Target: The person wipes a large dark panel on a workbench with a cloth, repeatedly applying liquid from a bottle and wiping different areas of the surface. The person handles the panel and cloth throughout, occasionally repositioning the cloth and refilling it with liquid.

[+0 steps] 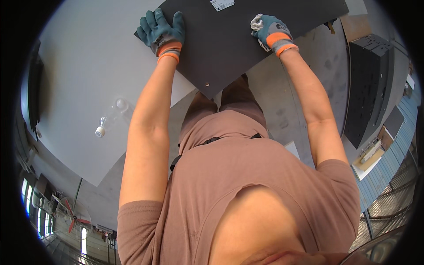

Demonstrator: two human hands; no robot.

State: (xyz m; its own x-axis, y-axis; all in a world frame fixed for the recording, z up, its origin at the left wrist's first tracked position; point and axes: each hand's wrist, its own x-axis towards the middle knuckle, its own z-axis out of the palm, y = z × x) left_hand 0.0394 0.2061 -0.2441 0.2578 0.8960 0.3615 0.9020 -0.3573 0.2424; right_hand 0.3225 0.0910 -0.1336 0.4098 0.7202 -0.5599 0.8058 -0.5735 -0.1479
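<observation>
A large dark grey panel [221, 44] lies tilted across the light table, one corner pointing toward my body. My left hand [161, 31], in a teal and grey glove with an orange cuff, rests on the panel's left edge with its fingers spread. A crumpled white cloth [256, 23] is bunched under my right hand [273, 32], which wears a matching glove and presses it against the panel's surface. Near the closest corner the panel has a small round hole [207, 84]. A white label [222, 4] is stuck on at the far side.
On the light grey tabletop [79, 75] to the left lies a clear plastic bottle [112, 115] with a white cap. A stack of dark panels [369, 84] stands at the right. Beyond it are a blue corrugated surface [388, 163] and some papers. A red-bladed fan [75, 218] shows at the lower left.
</observation>
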